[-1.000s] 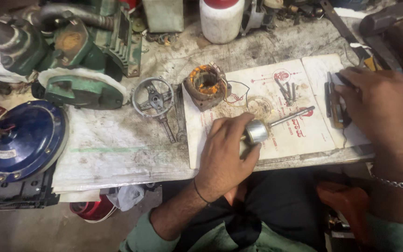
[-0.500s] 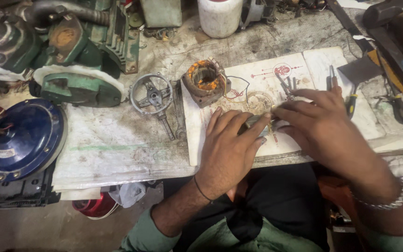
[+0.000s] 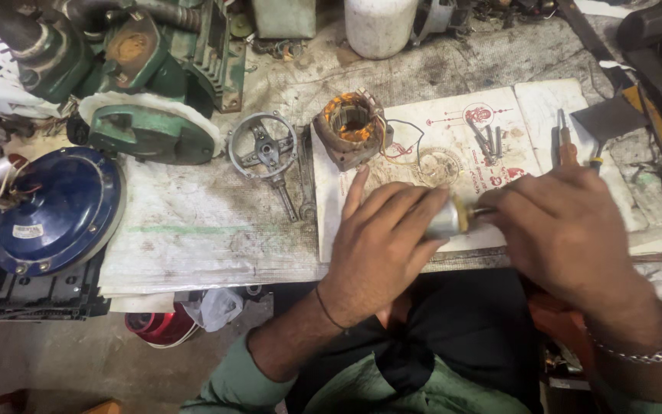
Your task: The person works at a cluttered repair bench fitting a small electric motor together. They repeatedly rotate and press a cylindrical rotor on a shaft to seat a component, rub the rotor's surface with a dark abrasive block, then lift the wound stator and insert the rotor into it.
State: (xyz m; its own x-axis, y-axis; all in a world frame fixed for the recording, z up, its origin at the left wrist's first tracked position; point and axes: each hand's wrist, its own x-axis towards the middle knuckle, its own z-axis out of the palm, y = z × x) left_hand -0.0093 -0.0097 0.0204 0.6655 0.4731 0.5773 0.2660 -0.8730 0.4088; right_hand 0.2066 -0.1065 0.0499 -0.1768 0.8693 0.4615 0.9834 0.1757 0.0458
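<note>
- Both hands are now meeting tighter over the paper (image 3: pixel 423 115) than half a second ago.
- Left hand (image 3: pixel 381 241) is closing its fingers round the rotor (image 3: pixel 447 218), above the bench edge.
- Right hand (image 3: pixel 565 230) is pinching the rotor's shaft end.
- Stator (image 3: pixel 349 126) is sitting just beyond.

Wound stator (image 3: pixel 350 126) on paper sheet (image 3: pixel 453 138) on the desk (image 3: pixel 201 230), spoked end cover (image 3: pixel 263 147) left of it, domed housing (image 3: pixel 51 207) far left, pump body (image 3: pixel 143 84) behind, screwdriver (image 3: pixel 566 146) right, both hands nearest the viewer
</note>
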